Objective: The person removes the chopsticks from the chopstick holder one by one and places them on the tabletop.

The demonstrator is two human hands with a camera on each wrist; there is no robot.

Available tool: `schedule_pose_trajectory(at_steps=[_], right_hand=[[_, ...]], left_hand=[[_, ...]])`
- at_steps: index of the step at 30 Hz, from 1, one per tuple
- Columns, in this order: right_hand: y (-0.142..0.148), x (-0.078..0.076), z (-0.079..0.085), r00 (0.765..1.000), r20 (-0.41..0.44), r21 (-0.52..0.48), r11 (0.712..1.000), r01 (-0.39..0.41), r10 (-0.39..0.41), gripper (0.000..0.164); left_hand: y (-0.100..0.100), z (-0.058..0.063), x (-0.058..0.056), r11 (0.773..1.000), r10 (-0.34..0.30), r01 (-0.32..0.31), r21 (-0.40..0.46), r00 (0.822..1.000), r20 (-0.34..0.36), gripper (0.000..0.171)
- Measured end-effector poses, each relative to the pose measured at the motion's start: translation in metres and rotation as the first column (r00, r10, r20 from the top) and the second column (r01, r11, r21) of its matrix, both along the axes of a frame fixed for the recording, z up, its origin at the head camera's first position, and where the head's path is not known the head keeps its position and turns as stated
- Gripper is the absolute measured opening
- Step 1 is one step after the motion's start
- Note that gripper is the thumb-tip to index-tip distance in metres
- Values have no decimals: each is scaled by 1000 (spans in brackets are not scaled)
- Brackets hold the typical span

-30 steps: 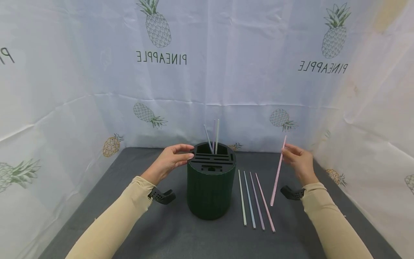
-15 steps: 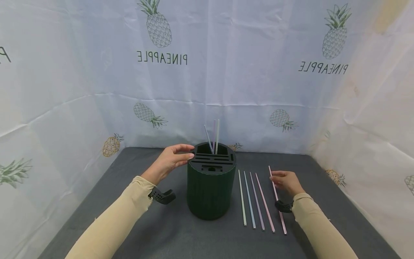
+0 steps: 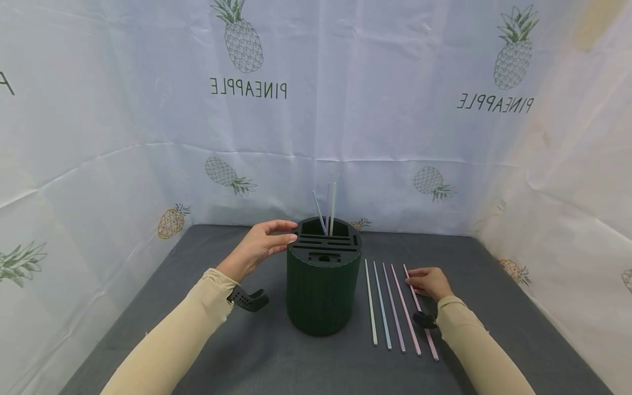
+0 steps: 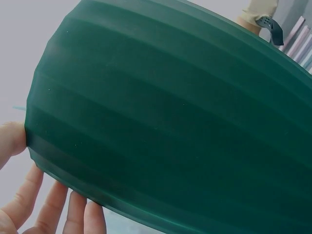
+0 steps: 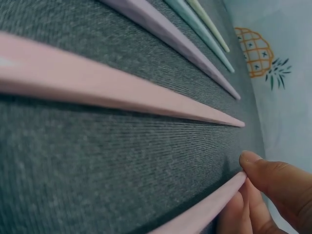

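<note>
In the head view a dark green utensil holder (image 3: 323, 296) with a slotted black top stands upright on the table. My left hand (image 3: 258, 244) touches its upper left edge, fingers fairly straight; the left wrist view shows the thumb and fingertips against the green wall (image 4: 161, 112). My right hand (image 3: 430, 283) pinches the far, thin end of a pink chopstick (image 5: 207, 207), which lies on or just above the table. Left of it lie a second pink chopstick (image 3: 406, 310), a purple one (image 3: 394, 307), a blue one (image 3: 382, 307) and a pale yellow-green one (image 3: 371, 304), roughly parallel.
Three chopsticks (image 3: 332, 206) stick up from the holder's rear compartment. A dark grey cloth (image 3: 257, 362) covers the table. Behind and at both sides hangs a white curtain (image 3: 345, 120) with pineapple prints. Each wrist wears a black strap (image 3: 249, 300).
My right hand has come down and slightly left, bringing the tilted pink chopstick down beside the row. My left hand has stayed at the holder's edge.
</note>
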State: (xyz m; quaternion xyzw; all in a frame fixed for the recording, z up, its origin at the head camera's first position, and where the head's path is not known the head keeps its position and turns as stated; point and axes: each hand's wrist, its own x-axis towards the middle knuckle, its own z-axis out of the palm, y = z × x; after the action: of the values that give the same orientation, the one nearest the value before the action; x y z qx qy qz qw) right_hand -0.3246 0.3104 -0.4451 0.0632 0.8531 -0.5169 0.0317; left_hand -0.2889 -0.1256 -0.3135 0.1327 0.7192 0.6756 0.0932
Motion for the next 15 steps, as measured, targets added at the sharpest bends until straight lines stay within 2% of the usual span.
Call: schedule_pose_trajectory(at_steps=[15], right_hand=[[-5,-10,-7,999,-7,79,996,40,-39,38]], left_hand=[[0,0,0,1000,-4,4,5,1000,7,47]])
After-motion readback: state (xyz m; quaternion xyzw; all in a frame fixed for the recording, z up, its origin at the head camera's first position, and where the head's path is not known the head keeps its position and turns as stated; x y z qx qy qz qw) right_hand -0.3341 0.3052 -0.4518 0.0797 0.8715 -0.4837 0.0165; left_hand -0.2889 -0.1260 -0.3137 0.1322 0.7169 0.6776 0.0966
